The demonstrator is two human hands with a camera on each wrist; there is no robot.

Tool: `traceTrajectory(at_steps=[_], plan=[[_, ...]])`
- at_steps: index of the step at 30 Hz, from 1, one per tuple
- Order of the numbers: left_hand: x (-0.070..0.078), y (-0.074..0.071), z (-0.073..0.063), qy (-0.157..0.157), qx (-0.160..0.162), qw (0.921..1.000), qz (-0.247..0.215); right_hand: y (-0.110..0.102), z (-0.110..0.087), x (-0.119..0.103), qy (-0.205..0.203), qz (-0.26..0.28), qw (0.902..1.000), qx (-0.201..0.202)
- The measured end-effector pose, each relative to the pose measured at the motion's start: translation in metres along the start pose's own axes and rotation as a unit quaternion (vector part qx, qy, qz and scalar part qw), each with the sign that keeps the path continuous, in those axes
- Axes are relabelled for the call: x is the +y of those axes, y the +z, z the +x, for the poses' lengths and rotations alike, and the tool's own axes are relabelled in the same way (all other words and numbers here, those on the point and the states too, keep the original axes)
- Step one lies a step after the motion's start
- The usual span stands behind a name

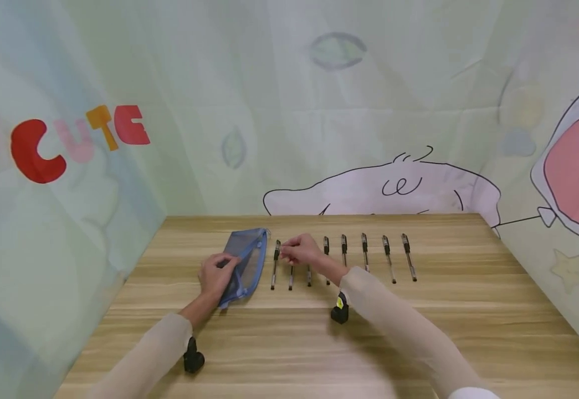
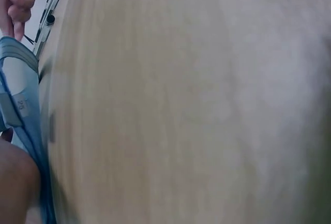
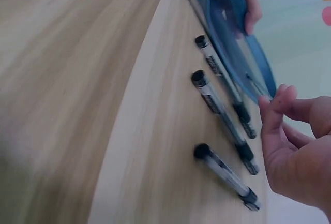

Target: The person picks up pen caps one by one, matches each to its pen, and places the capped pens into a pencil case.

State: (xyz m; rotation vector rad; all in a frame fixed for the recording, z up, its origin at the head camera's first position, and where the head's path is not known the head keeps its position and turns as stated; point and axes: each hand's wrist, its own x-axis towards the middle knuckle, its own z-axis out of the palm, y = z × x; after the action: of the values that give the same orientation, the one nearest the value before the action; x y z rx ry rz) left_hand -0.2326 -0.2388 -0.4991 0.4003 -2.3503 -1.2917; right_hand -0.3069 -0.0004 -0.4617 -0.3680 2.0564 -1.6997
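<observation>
A blue mesh zip pouch (image 1: 254, 269) lies at the left of the wooden table, its zipped edge facing right. My left hand (image 1: 216, 274) holds the pouch with thumb and fingers at its middle. Just right of the pouch is my right hand (image 1: 303, 249), its thumb and index fingertip brought together. In the right wrist view, a thin dark cord (image 3: 257, 85) runs from the pouch's end to these fingertips. Nearest to both hands is a clear, black-capped pen (image 1: 275, 269). The right hand and forearm partly cover other pens in the row.
More black-capped pens (image 1: 409, 257) lie side by side across the table's middle, reaching to the right, caps toward the back. A printed cloth wall (image 1: 294, 138) rises behind the wooden table (image 1: 279, 354) and at both sides.
</observation>
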Motion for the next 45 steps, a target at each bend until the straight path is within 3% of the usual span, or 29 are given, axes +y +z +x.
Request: traceTrajectory(at_steps=[5,10,13,20,28,38,41,45], plan=[[0.000,0.003,-0.003,0.010,0.011,0.9999,0.007,0.010,0.011,0.007,-0.037,-0.053,0.9971,0.039],[-0.001,0.004,-0.004,0.015,0.019,0.9997,0.009,0.020,0.019,0.007,-0.051,-0.169,0.9818,0.069],[0.000,0.002,-0.003,0.018,0.020,0.9996,0.011,0.025,0.022,0.006,-0.044,-0.211,0.9733,0.079],[0.002,0.001,-0.003,0.012,0.011,0.9997,0.021,0.031,0.021,0.000,-0.028,-0.244,0.9653,0.090],[0.002,0.002,-0.004,0.019,0.017,0.9995,0.017,0.031,0.025,-0.001,-0.011,-0.272,0.9593,0.075],[0.000,0.004,-0.005,0.020,0.012,0.9994,0.027,0.021,0.016,-0.003,-0.030,-0.231,0.9712,0.048],[0.000,0.003,-0.005,0.012,0.011,0.9995,0.027,0.019,0.013,-0.006,-0.019,-0.172,0.9844,0.031],[0.000,0.003,-0.003,0.020,0.009,0.9994,0.026,0.016,0.011,-0.011,0.006,-0.049,0.9986,0.020]])
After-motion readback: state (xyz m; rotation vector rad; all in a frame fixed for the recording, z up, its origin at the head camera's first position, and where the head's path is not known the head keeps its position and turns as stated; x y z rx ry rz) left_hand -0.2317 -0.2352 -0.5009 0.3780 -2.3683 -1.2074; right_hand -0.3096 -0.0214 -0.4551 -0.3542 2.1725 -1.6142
